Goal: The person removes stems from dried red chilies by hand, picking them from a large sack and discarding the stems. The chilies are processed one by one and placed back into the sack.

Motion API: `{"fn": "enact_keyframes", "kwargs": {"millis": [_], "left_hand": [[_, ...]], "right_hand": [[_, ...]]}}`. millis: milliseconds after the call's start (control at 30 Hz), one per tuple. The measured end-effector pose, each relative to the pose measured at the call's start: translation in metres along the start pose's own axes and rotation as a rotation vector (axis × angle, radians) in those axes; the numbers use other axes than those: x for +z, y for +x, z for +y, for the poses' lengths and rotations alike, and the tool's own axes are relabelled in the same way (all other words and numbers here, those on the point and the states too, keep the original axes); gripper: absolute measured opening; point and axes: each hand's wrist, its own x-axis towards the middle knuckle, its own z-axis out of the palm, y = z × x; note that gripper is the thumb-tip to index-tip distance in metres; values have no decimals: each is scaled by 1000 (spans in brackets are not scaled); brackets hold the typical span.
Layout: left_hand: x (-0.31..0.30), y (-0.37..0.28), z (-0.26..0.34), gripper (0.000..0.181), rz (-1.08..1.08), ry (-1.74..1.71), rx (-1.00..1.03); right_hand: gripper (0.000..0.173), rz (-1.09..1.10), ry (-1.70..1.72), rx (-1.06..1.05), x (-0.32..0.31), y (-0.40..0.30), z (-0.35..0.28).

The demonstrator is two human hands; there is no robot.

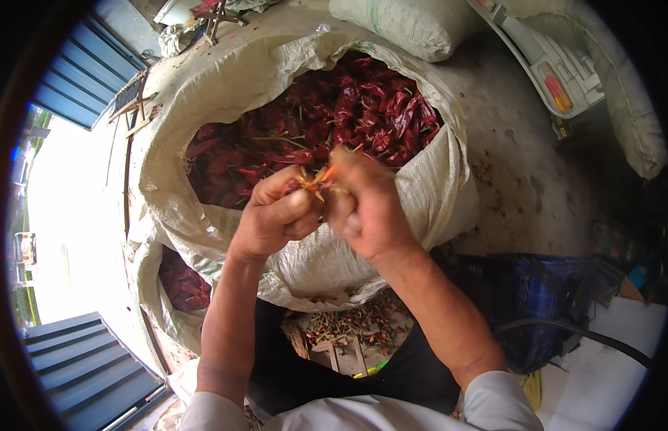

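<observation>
My left hand (280, 213) is closed around a small bunch of dried red chili peppers (292, 186), with pale stems (315, 186) sticking out past the thumb. Against those stems presses my right hand (371, 202), curled and blurred by motion. Something orange shows at its fingertips, too blurred to name. Both hands meet over the near rim of a large white woven sack (334, 258). Its mouth is rolled back around a heap of dark red dried chilies (355, 108), some with stems attached.
A smaller sack of chilies (186, 285) stands at left. Stems and scraps (361, 323) litter the floor between my legs. A blue plastic crate (544, 291) is at right, a filled white sack (398, 24) beyond. A vehicle's tail light (557, 89) shows upper right; a folding stool (132, 102) upper left.
</observation>
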Motion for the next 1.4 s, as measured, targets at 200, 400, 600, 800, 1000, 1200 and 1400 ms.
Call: {"fn": "enact_keyframes", "kwargs": {"millis": [200,400,600,800,1000,1200,1400], "left_hand": [[-15,-6,18,12,529,551,95],[-69,-11,29,42,473,1732,71],[-65,-3,29,29,554,1832,-9],[-40,-6,27,25,615,1173,-45],[-23,1,10,28,297,1052,-3],[1,0,4,35,234,940,-54],[4,7,0,23,138,1358,191]], "right_hand": [[35,-25,120,-76,-37,19,-37],[20,-229,-251,13,-28,9,-23],[34,-932,-623,503,-9,-11,-10],[40,-150,-1235,-95,-25,16,8],[49,12,-1594,-516,-26,21,5],[35,-15,-1577,-640,-28,16,5],[35,-160,-1659,-672,-36,13,-14]]}}
